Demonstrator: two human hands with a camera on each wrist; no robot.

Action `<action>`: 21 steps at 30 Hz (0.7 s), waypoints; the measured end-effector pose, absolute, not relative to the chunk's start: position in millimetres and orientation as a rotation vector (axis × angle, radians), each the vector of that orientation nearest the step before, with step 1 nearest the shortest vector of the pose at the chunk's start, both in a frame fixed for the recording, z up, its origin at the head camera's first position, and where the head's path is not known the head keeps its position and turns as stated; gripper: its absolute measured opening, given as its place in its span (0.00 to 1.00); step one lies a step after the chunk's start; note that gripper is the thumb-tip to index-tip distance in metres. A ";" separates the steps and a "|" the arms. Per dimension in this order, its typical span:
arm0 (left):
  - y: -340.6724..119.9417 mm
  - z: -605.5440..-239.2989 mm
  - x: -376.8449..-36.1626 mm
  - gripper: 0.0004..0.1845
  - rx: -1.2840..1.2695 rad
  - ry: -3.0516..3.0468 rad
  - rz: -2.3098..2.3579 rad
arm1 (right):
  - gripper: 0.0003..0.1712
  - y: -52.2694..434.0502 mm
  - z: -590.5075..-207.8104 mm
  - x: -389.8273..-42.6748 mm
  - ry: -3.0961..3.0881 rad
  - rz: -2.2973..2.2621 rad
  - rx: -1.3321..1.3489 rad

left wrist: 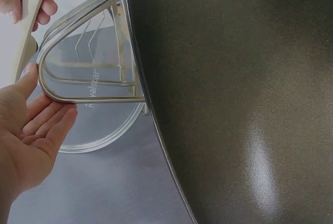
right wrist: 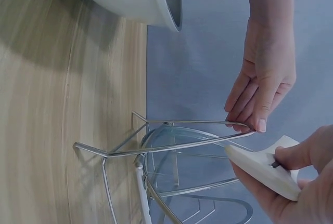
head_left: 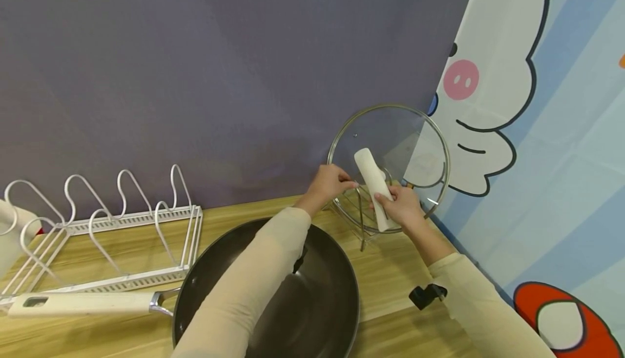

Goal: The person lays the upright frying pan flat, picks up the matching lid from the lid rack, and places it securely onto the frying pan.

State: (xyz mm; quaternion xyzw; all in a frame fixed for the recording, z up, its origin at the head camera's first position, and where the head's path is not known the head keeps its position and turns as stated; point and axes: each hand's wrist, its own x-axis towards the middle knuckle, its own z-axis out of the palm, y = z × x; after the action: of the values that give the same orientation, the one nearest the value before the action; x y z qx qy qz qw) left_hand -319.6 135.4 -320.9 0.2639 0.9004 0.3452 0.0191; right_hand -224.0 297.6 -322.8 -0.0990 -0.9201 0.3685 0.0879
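Observation:
A round glass lid (head_left: pixel 390 130) with a metal rim stands tilted near the back wall, in a metal wire stand (head_left: pixel 362 219). My right hand (head_left: pixel 404 206) grips the lid's white handle (head_left: pixel 372 176); in the right wrist view its thumb (right wrist: pixel 294 156) lies along that handle. My left hand (head_left: pixel 324 185) pinches the rounded end of the stand's wire loop between thumb and fingers, as the left wrist view shows with the loop (left wrist: pixel 44 78). The stand's feet rest on the wooden tabletop (right wrist: pixel 112 130). Parts of the lid are hidden behind the handle and right hand.
Under my left forearm sits a dark frying pan (head_left: pixel 322 293), its cream handle (head_left: pixel 88 304) pointing left. A white wire rack (head_left: pixel 132 219) with upright loops stands at the left. A grey wall (head_left: pixel 219 76) is behind, and a cartoon-printed curtain (head_left: pixel 561 200) hangs at right.

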 end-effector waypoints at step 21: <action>137.5 -315.5 -314.8 0.16 0.674 2.784 1.120 | 0.20 290.1 -326.9 -223.2 -2.637 1.045 -0.367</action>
State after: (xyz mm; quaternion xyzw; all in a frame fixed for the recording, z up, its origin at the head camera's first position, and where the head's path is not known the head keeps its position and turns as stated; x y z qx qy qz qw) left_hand -314.8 137.5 -315.5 0.2190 0.9047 0.3640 0.0330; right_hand -223.2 290.1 -326.9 -0.1272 -0.9128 0.3617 0.1403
